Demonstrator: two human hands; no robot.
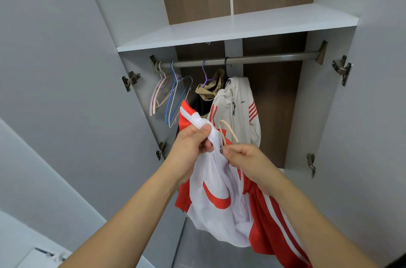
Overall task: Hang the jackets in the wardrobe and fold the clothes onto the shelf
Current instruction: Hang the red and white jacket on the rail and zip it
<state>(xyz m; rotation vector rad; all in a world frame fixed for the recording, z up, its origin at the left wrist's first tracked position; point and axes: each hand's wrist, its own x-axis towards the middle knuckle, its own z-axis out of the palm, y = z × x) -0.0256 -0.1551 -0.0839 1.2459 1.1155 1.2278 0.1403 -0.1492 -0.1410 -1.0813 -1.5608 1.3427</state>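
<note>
Open wardrobe, rail [246, 59] mid-frame. Left hand [191, 147] grips jacket [219, 197] collar, right hand [243, 158] pinches zipper; zip, then lift hanger [227, 130] hook onto rail.

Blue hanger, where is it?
The blue hanger hangs on the rod, left side of the head view, between the pink hangers and the purple hanger.

We had the red & white jacket [222, 197] up in front of the wardrobe [329, 96], unzipped, white mesh lining out, beige hanger [227, 130] hook poking from its collar. White jacket [239, 111] w/ red stripes hung on the rail [263, 58]; shelf [237, 26] above.
</note>
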